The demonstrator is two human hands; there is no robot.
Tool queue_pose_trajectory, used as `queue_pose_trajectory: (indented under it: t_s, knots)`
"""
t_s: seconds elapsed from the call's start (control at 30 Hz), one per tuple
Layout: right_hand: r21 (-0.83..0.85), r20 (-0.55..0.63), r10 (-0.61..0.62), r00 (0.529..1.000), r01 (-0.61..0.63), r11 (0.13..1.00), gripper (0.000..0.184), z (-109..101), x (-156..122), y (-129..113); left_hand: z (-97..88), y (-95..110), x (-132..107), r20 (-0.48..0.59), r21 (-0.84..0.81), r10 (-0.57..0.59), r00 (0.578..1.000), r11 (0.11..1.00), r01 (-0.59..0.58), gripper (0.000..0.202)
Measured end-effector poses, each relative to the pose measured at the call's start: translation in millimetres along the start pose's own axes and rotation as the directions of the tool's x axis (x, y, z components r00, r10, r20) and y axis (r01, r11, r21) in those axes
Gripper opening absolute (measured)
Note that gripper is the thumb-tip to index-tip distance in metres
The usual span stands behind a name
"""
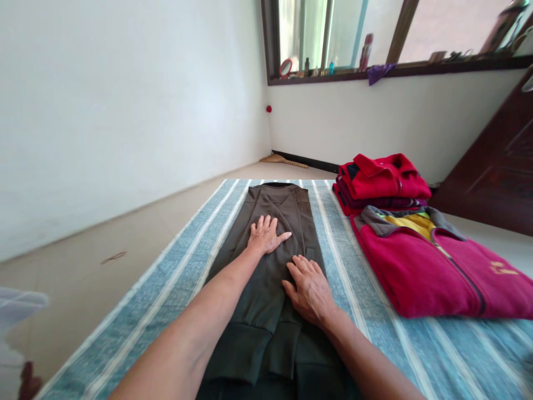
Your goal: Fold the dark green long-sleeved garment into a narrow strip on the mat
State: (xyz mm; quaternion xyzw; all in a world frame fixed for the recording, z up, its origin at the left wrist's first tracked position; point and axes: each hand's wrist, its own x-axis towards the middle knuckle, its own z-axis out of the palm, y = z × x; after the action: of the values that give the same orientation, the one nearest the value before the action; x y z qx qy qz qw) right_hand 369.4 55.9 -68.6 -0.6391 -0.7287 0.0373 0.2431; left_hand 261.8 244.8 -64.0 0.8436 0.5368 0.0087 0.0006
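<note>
Two open hands flatten a folded olive sweatshirt [266, 300] on a blue-striped mat [129, 333].

The mat carries everything here: a folded magenta fleece jacket [420, 272] and a stack of red clothing [381, 180] lie on its right side, and the sweatshirt runs down its middle, with ribbed cuffs [239, 353] near its lower end. The left hand [264, 236] lies spread on the sweatshirt's upper part, and the right hand [310, 291] rests lower and nearer the right fold, fingers lightly curved. Neither hand pinches or grips the cloth; both press from above. Flat palms suit this, spreading pressure evenly without dragging the layers. The sweatshirt's near end runs out of view, so its lower edge is hard to judge.
</note>
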Motion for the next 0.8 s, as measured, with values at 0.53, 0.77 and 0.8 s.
queue_pose_trajectory:
  t_s: [0.53,0.77,0.8]
  knots:
    - [0.013,-0.036,-0.016,0.999,0.016,1.000,0.032,1,2,2,-21.6,16,-29,-0.083,0.035,0.115,0.990,0.993,-0.113,0.059]
    - [-0.037,-0.055,-0.035,0.998,0.033,0.999,0.029,-7,6,4,-2.4,12,-52,-0.023,0.062,0.310,0.950,0.949,-0.308,0.052]
    - [-0.047,-0.056,-0.037,0.998,0.035,0.998,0.031,-8,6,5,1.1,10,-51,-0.032,0.071,0.312,0.950,0.948,-0.309,0.052]
